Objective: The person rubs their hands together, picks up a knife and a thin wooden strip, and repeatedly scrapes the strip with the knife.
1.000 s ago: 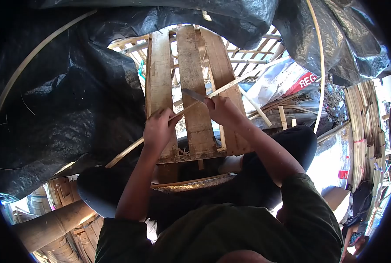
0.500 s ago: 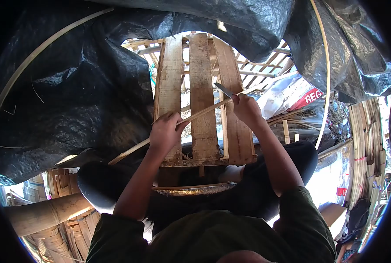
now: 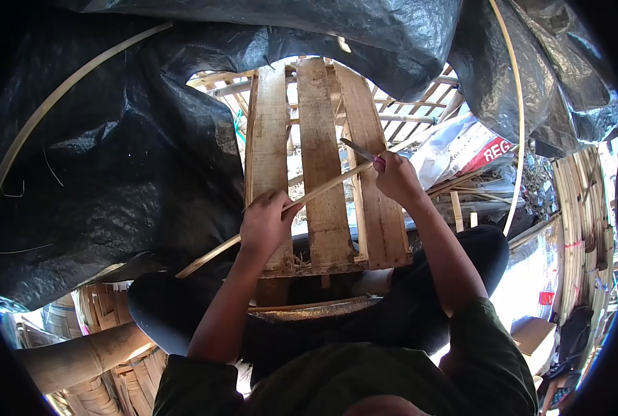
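Note:
My left hand (image 3: 264,220) is closed round a long pale bamboo strip (image 3: 332,184), which runs diagonally from my left knee up to the right. In my right hand (image 3: 397,179) is a knife (image 3: 359,149) with a pinkish handle, its blade pointing up and left beside the strip. Both hands are over a slatted wooden bench (image 3: 318,132) between my knees. How the right fingers meet the strip is partly hidden.
Black plastic sheeting (image 3: 108,159) hangs at the left and top. A white and red sack (image 3: 454,149) lies beyond the bench to the right. Bundled bamboo strips (image 3: 578,222) stand far right, and a thick bamboo pole (image 3: 90,355) lies at lower left.
Compared with one second ago, my right hand and the knife have moved right along the strip, away from my left hand. My left hand keeps its hold, and the whole view has shifted slightly.

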Demonstrator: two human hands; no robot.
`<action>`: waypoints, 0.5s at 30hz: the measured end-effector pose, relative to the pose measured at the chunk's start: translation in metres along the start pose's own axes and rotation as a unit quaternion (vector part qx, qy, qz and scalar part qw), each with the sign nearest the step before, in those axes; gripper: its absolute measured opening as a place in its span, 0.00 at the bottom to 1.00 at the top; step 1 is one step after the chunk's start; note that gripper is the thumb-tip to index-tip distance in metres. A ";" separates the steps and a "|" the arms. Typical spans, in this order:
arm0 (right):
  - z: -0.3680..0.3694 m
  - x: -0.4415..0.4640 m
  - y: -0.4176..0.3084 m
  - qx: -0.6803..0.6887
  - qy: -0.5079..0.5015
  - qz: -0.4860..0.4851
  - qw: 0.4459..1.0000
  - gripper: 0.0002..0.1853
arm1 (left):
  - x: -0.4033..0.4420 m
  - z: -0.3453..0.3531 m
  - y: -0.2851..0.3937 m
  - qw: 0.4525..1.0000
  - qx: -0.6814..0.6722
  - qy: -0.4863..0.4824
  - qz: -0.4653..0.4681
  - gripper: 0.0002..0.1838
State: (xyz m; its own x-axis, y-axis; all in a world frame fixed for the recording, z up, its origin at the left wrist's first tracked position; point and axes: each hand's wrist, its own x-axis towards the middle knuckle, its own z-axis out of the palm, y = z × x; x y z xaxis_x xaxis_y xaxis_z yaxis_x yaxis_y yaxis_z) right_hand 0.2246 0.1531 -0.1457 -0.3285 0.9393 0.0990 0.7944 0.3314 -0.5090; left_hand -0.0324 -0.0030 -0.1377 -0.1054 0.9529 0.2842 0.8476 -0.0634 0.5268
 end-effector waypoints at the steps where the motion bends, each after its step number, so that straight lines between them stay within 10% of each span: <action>1: 0.002 0.001 0.002 -0.012 0.014 0.001 1.000 0.13 | 0.000 -0.001 0.001 1.000 0.000 -0.006 -0.008 0.14; 15: 0.010 -0.008 -0.022 -0.032 -0.070 0.035 0.996 0.20 | 0.002 -0.001 0.001 1.000 -0.004 -0.016 -0.024 0.14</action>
State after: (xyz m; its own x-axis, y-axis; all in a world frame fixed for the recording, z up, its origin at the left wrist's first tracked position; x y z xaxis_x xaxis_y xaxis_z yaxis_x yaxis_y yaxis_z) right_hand 0.2048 0.1374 -0.1444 -0.3354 0.9403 -0.0572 0.8477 0.2748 -0.4538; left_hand -0.0320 -0.0015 -0.1361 -0.1291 0.9638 0.2334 0.8379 -0.0199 0.5455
